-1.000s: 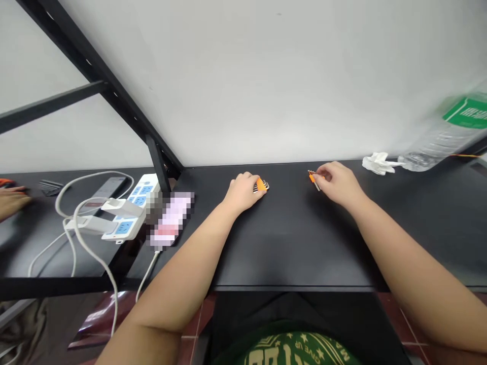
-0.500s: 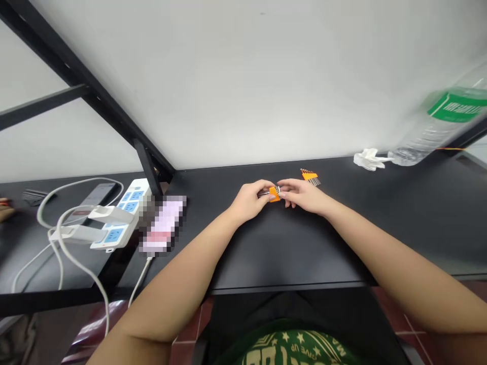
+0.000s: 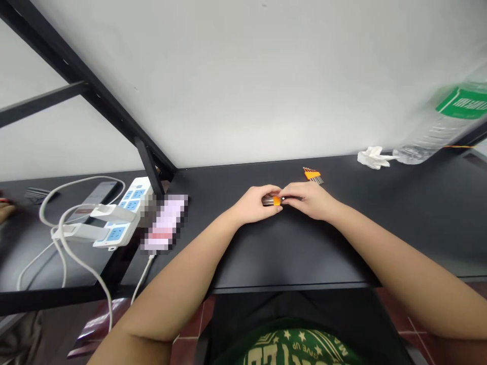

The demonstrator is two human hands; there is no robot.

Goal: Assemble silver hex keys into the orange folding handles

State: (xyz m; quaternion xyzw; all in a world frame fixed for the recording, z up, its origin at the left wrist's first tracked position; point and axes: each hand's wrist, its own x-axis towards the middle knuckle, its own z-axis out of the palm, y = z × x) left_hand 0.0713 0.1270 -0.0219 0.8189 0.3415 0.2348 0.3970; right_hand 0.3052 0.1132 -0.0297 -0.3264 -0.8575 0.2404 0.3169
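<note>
A small orange holder with metal hex keys is held over the black table, its metal shafts pointing left. My left hand is closed around it, thumb below and fingers above. At the holder's right end, my right hand pinches the short ends of the keys with its thumb and fingertips; the tips are partly hidden. Behind my right hand, a second orange holder with hex keys lies on the table.
On the left are a white power strip with plugs and cables, a blurred-out phone and another phone. A crumpled tissue and a large plastic bottle stand at the back right. A black frame post rises at left.
My left hand has turned the held holder, so its shafts show more plainly between thumb and fingers. The fingers of my right hand have drawn closer together at its right end. The view has shifted slightly.
</note>
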